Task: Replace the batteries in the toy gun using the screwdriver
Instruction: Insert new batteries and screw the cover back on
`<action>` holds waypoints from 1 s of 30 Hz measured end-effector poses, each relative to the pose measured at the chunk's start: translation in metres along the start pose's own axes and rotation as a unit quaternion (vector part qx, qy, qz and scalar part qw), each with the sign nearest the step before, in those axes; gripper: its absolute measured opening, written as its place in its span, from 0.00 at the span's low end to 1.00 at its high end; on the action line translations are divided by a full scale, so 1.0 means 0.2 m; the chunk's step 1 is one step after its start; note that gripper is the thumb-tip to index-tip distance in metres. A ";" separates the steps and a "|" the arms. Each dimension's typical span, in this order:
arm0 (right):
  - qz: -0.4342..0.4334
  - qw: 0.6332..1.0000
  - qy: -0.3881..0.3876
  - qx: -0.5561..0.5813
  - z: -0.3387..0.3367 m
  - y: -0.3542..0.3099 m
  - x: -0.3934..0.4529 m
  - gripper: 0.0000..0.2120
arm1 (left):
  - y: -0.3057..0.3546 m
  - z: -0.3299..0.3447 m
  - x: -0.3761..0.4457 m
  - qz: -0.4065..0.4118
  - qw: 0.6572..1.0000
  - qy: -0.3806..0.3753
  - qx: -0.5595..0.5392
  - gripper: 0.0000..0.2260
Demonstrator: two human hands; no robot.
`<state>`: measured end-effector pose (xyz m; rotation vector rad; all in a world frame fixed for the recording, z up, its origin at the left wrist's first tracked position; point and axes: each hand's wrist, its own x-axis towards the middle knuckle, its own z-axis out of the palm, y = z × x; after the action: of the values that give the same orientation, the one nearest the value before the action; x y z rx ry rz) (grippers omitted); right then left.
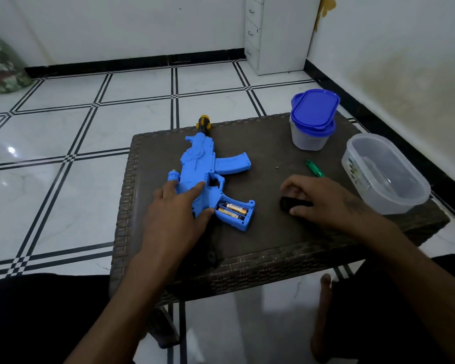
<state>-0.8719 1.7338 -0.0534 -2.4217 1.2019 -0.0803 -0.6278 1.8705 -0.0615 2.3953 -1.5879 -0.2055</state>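
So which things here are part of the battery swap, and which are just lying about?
Job: toy gun, batteries, black cover under right hand, green screwdriver, left hand.
Lying about: lidded tub, open tub.

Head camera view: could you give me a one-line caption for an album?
Left hand steadies a blue toy gun, batteries exposed, while the right hand picks up a black piece.

A room in a home.
Glossy tiled floor (63, 122), white drawer cabinet (279, 35), low woven-edged table (247, 258), plastic food containers (384, 174).
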 end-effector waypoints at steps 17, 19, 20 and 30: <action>0.010 0.994 0.109 0.015 0.06 0.05 -0.03 0.13 | 0.01 -0.03 0.09 0.068 0.997 -0.024 -0.006 0.22; 0.021 0.997 0.078 0.017 0.05 0.06 -0.04 0.18 | 0.01 -0.03 0.09 0.070 0.997 -0.023 -0.001 0.22; 0.028 0.997 0.062 0.021 0.04 0.06 -0.05 0.19 | 0.01 -0.03 0.10 0.072 0.997 -0.023 0.001 0.23; 0.016 0.998 -0.043 -0.040 0.01 0.03 -0.06 0.38 | 0.00 -0.02 0.09 0.068 0.997 -0.036 -0.016 0.24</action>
<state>-0.8830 1.7398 -0.0571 -2.4477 1.2259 0.0826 -0.6199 1.8546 -0.0574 2.2684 -1.7592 -0.2895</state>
